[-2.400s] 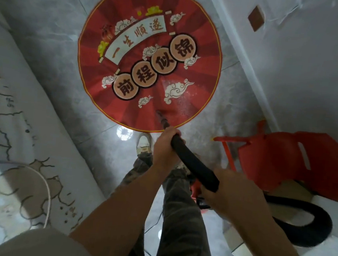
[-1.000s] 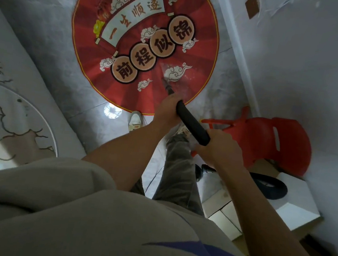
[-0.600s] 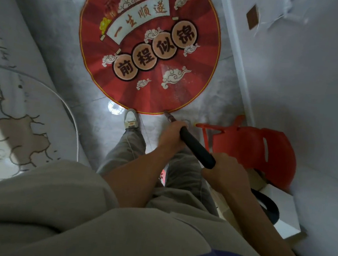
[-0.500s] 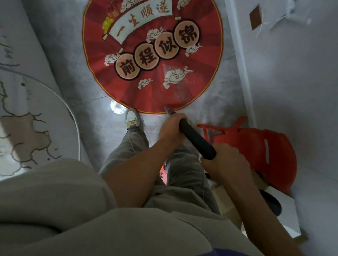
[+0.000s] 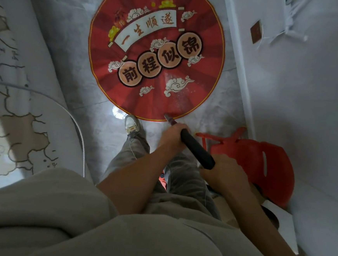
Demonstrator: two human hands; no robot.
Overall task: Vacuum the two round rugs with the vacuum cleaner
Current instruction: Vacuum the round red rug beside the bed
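Observation:
A round red rug [image 5: 155, 54] with white clouds and printed characters lies on the grey marble floor ahead of me. White dust speckles its near right part. I hold the black vacuum wand [image 5: 197, 149] with both hands. My left hand [image 5: 172, 136] grips its front end, and my right hand [image 5: 224, 172] grips it further back. The wand's narrow nozzle tip [image 5: 168, 118] sits at the rug's near edge. Only one round rug is in view.
A red plastic chair [image 5: 256, 161] stands close on the right, against the white wall [image 5: 300, 97]. A white box [image 5: 284, 223] lies beside it. A patterned white bed cover [image 5: 11, 95] fills the left side. My shoe [image 5: 131, 125] is just short of the rug.
The nozzle swept forward onto the rug near the cloud, then pulled back to the rug's near edge. My hands kept their grip on the wand throughout.

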